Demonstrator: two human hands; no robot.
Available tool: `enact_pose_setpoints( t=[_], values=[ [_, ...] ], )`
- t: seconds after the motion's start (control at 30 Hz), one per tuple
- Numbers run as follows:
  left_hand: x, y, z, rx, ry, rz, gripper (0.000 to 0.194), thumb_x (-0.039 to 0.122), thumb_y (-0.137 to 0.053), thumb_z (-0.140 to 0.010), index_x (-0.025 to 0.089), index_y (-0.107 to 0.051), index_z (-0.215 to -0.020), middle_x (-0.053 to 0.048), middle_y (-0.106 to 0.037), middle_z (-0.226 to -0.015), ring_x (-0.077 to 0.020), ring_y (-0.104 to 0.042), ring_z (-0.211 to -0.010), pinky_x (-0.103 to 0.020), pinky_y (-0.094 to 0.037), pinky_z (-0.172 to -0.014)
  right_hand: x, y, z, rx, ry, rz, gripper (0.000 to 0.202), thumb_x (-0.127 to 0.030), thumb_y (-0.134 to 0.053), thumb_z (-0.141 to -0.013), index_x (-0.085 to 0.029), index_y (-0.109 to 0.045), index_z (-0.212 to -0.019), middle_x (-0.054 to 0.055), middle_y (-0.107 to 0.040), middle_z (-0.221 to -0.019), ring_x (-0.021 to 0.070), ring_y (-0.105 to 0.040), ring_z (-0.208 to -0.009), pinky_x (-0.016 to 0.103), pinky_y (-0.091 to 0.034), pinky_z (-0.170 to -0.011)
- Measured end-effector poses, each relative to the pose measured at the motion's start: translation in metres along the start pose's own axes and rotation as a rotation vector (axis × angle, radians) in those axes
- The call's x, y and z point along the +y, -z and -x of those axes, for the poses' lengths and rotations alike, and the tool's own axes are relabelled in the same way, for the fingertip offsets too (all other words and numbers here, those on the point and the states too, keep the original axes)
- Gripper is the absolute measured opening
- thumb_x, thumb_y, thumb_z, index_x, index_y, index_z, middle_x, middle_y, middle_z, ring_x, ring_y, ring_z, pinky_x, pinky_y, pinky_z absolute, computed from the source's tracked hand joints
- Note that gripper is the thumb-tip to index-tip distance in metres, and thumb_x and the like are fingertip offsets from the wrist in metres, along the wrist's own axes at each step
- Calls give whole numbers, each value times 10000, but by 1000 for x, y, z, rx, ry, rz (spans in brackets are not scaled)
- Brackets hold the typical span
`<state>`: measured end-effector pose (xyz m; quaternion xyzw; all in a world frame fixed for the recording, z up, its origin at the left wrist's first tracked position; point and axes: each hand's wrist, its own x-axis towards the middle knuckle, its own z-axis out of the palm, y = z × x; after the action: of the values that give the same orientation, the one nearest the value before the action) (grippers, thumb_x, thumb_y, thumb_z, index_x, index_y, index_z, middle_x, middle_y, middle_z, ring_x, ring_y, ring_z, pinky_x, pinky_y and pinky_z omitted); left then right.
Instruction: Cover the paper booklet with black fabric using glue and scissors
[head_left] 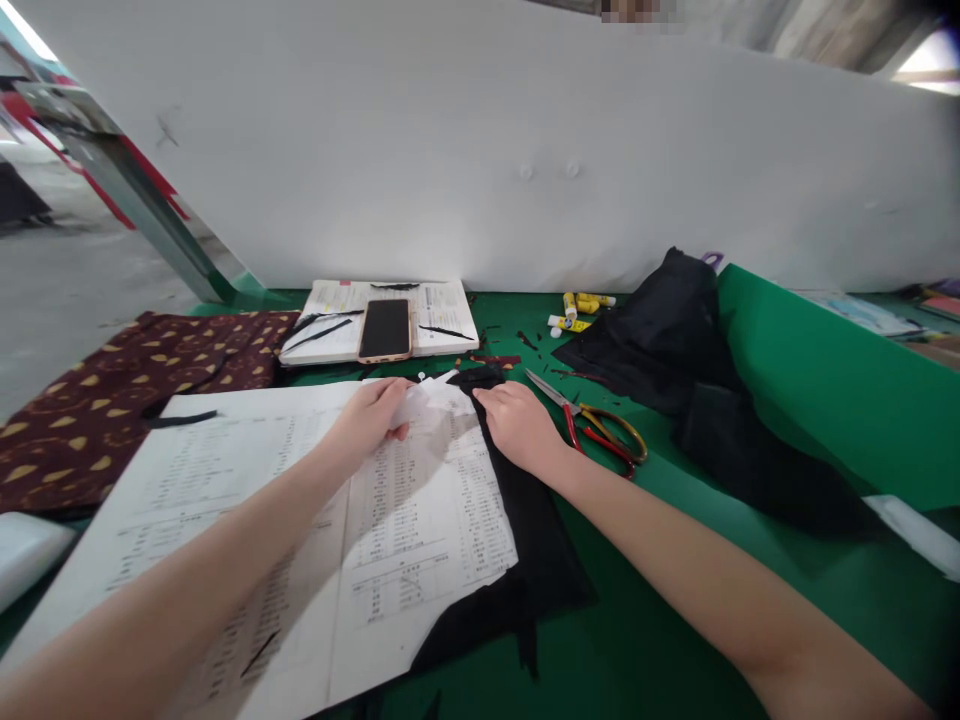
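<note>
A large printed paper sheet [397, 560] lies over a piece of black cloth [536, 545] on the green table. My left hand [375, 415] is closed on crumpled white paper [433, 402] near the sheet's far edge. With its fingers curled in, my right hand [516, 420] pinches the black cloth along the paper's right edge. A folded bit of the cloth sits between the hands at the top. Just right of my right hand are scissors [592, 420] with red and yellowish handles, their blades apart. The fingertips of both hands are partly hidden.
Behind the sheet, a phone [385, 330] rests on an open book [330, 335]. Yellow glue sticks [570, 323] and black scraps lie beyond the scissors. More black cloth [660, 330] leans by a green divider [817, 380]. Patterned brown cloth [150, 390] lies left; a white panel [450, 140] stands behind.
</note>
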<state>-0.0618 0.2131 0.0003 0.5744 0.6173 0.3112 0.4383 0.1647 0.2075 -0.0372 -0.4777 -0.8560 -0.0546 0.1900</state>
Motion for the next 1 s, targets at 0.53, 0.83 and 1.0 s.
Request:
enact_pose_setpoints(
  t=[0.53, 0.83, 1.0],
  values=[
    [-7, -5, -7, 110, 30, 823, 308, 392, -400, -965, 167, -550, -818, -18, -565, -676, -58, -380, -379, -214, -295, -392, -10, 19, 8, -92, 99, -94, 296, -159, -448, -937, -112, -731, -1008, 119, -683, -1100, 223, -590, -1005, 371, -478, -931],
    [-7, -2, -9, 71, 36, 1016, 302, 369, -380, -987, 160, -573, -885, -11, -574, -685, -55, -364, -363, -213, -295, -373, -7, 34, 6, -200, 122, -126, 305, -135, -441, -924, -137, -724, -1036, 103, -716, -1047, 211, -638, -1015, 490, -266, -1146],
    [-6, -2, -8, 57, 54, 1021, 316, 368, -377, -988, 148, -565, -861, -16, -578, -663, -53, -361, -360, -212, -296, -372, -1, 43, 11, -141, 40, -179, 352, -82, -394, -915, -168, -664, -1126, 67, -691, -1146, 170, -635, -1073, 424, -391, -1084]
  ],
)
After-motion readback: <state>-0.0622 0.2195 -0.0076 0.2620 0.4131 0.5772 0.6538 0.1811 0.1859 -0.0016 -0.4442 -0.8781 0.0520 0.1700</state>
